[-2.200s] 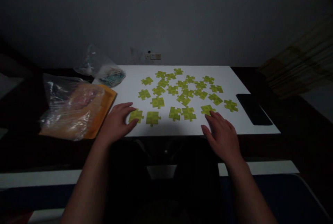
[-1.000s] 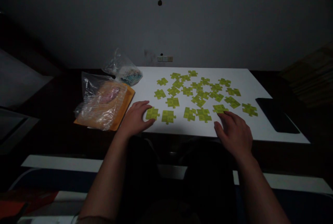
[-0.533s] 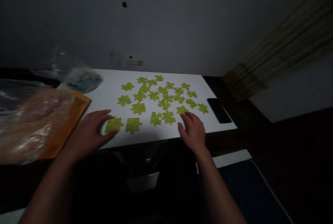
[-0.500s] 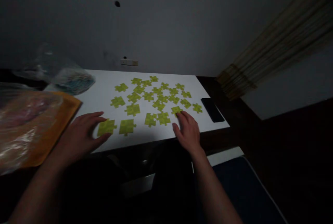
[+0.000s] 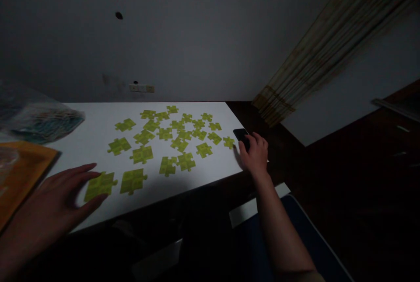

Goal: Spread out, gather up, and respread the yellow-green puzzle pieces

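Observation:
Several yellow-green puzzle pieces [image 5: 170, 135] lie scattered on a white board [image 5: 95, 142]. My left hand [image 5: 55, 203] rests flat at the board's near left corner, fingers spread around one large puzzle piece [image 5: 98, 185], with a second piece [image 5: 133, 180] just to its right. My right hand [image 5: 254, 154] is at the board's right edge, laid over a black phone [image 5: 240, 134] whose far end alone shows. I cannot tell whether the fingers grip the phone.
An orange envelope [image 5: 22, 172] and a clear plastic bag [image 5: 42, 118] sit at the left. A dark table [image 5: 278, 142] surrounds the board. A wall socket [image 5: 141, 88] is on the grey wall; a bamboo blind [image 5: 328, 46] hangs at the right.
My right hand has left the piece near the board's front and moved right onto the phone. The view has swung right. My left hand stays by its piece.

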A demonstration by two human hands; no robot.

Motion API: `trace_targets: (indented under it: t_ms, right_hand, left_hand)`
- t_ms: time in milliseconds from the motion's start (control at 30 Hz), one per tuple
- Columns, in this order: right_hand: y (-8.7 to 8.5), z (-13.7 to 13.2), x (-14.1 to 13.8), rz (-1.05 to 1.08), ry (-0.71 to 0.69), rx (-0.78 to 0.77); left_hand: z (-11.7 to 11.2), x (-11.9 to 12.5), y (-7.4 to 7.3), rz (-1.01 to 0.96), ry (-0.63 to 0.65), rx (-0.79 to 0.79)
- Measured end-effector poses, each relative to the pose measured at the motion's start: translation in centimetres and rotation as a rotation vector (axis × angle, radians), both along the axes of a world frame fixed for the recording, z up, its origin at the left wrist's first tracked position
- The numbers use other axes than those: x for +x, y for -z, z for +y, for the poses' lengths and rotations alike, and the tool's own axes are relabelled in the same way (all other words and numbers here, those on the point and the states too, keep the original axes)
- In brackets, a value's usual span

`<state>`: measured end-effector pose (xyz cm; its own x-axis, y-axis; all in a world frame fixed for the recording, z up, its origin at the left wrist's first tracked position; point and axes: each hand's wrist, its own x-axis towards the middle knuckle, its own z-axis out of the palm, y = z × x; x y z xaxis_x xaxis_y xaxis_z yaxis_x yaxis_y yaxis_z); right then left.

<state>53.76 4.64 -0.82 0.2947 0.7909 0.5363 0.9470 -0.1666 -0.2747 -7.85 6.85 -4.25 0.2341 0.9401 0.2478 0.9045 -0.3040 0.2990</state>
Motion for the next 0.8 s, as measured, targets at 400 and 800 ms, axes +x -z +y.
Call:
trace_targets:
  t_ms: [400,800]
  right_hand:
    - [1.1,1.8,-6.9,0.126,-0.163,-0.006]
    - [1.9,-2.6,-6.4,0.093,-0.229,-0.120]
  left_hand:
    - [-0.9,0.2,-1.2,-0.053,0.024,-0.004]
    - [-1.0,0.7,-1.7,-0.030,0.024,-0.036]
